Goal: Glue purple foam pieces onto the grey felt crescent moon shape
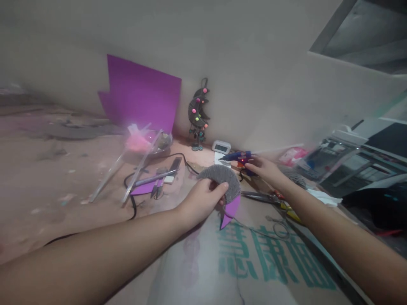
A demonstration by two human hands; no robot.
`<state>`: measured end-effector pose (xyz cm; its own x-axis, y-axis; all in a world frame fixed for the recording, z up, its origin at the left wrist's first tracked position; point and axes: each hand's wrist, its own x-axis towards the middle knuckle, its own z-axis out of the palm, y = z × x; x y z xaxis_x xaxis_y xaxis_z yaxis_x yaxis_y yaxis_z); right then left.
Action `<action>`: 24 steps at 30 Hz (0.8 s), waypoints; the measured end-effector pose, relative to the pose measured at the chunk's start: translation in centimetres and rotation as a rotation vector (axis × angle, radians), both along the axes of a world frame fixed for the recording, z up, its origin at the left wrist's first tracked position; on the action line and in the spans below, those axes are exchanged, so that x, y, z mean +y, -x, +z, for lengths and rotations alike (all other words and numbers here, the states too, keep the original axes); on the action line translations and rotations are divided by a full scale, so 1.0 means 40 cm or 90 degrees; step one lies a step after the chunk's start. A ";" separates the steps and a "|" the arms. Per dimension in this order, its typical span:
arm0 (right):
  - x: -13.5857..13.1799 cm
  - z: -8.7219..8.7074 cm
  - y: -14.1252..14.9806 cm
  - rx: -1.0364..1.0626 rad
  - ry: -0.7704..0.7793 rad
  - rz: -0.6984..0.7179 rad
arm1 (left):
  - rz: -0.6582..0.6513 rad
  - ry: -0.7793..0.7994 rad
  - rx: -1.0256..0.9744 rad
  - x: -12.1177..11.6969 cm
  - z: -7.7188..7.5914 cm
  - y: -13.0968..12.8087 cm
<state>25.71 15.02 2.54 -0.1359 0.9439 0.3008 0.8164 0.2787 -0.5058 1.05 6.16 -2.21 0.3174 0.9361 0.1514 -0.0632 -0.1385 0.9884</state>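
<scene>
Yarn-wrapped crescent (234, 181) over the table (73, 178): bare purple tip (232, 210) points toward me, long axis slants away leftward. My left hand (205, 199) pinches it, thumb uppermost, forearm angled in from left. Beyond, right arm outstretched, right hand (263, 168) at glue gun (237, 156); finger closure unclear.

Far side is one plain matte grey wall (254, 76), pale, running the full width. High at far right: dark grey four-sided recess or panel (381, 34) with a lighter border; can't tell if it's a window. Below the wall, a flat pinkish-tan work surface (92, 156), blurred and stained at left. Near centre-right it carries large green printed characters (273, 254). Right edge: boxy white-and-black shape (391, 137), too blurred to identify. Lighting dim, flat.
</scene>
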 end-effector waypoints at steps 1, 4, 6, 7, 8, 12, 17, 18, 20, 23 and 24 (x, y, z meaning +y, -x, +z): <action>0.006 0.004 0.011 -0.013 0.033 0.007 | -0.003 0.000 -0.002 0.000 -0.001 -0.001; 0.013 0.005 0.038 -0.035 0.088 -0.045 | 0.003 0.008 0.005 -0.001 0.000 -0.003; 0.013 -0.004 0.047 -0.025 0.089 -0.089 | 0.004 0.011 0.007 -0.003 0.001 -0.004; 0.012 -0.009 0.050 -0.020 0.086 -0.102 | 0.003 0.011 0.005 -0.003 0.001 -0.005; 0.011 -0.015 0.050 -0.015 0.082 -0.111 | 0.001 0.009 0.001 -0.004 0.001 -0.005; 0.002 -0.014 0.040 0.009 0.055 -0.146 | 0.003 0.004 0.007 -0.004 0.001 -0.004; -0.064 0.041 0.021 0.063 -0.023 -0.187 | 0.005 0.006 0.014 -0.002 0.009 0.002; -0.090 0.051 0.021 0.084 -0.047 -0.184 | 0.008 0.011 0.008 -0.002 0.011 0.003; -0.150 0.060 0.026 0.104 -0.052 -0.156 | 0.020 0.027 -0.009 -0.003 0.015 0.006; -0.237 0.040 0.036 0.105 -0.056 -0.103 | 0.033 0.048 -0.036 -0.006 0.020 0.007; -0.260 0.027 0.039 0.104 -0.054 -0.072 | 0.033 0.052 -0.040 -0.007 0.021 0.007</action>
<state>24.16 4.61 3.60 0.0267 0.9207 0.3893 0.7536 0.2373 -0.6130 0.75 5.87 -1.36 0.2612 0.9608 0.0925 -0.1203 -0.0626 0.9908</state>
